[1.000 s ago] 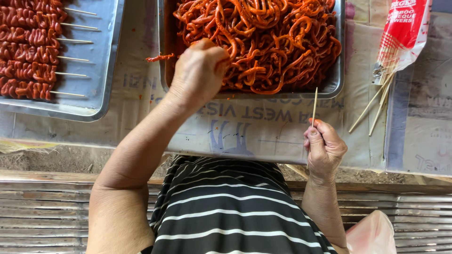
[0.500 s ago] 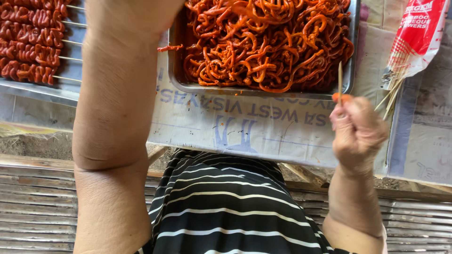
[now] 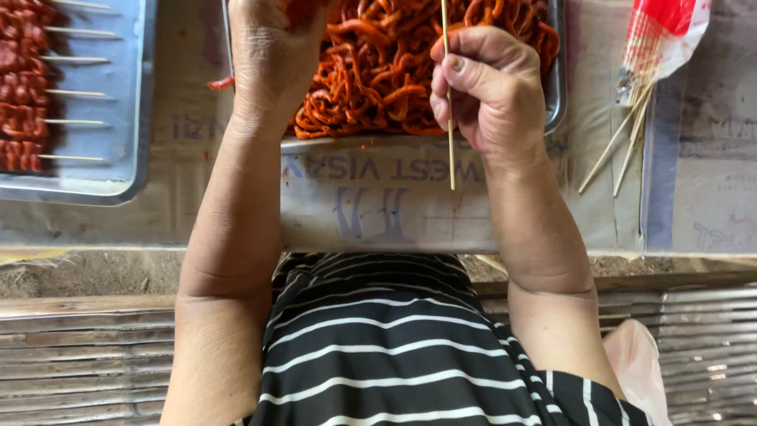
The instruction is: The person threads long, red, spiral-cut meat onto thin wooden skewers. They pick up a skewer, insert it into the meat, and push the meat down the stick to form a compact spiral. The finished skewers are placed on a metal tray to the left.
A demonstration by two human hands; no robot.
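A metal tray [image 3: 556,102] at the top centre is heaped with orange-red marinated meat strips [image 3: 378,79]. My left hand [image 3: 272,51] rests on the left part of the heap, fingers curled down into the strips; whether it grips one I cannot tell. My right hand [image 3: 485,91] is over the tray's near right side, pinching a thin bamboo skewer [image 3: 449,118] that stands upright across the tray's rim.
At the far left a second metal tray [image 3: 126,102] holds several finished red meat skewers [image 3: 24,87]. A red and white bag of bamboo sticks [image 3: 654,55] lies at the upper right, with sticks poking out. Printed paper [image 3: 378,205] covers the table. A striped shirt fills the bottom.
My right hand has moved up and left with the skewer, from beside the tray to over its near edge. My left hand stays on the meat heap.
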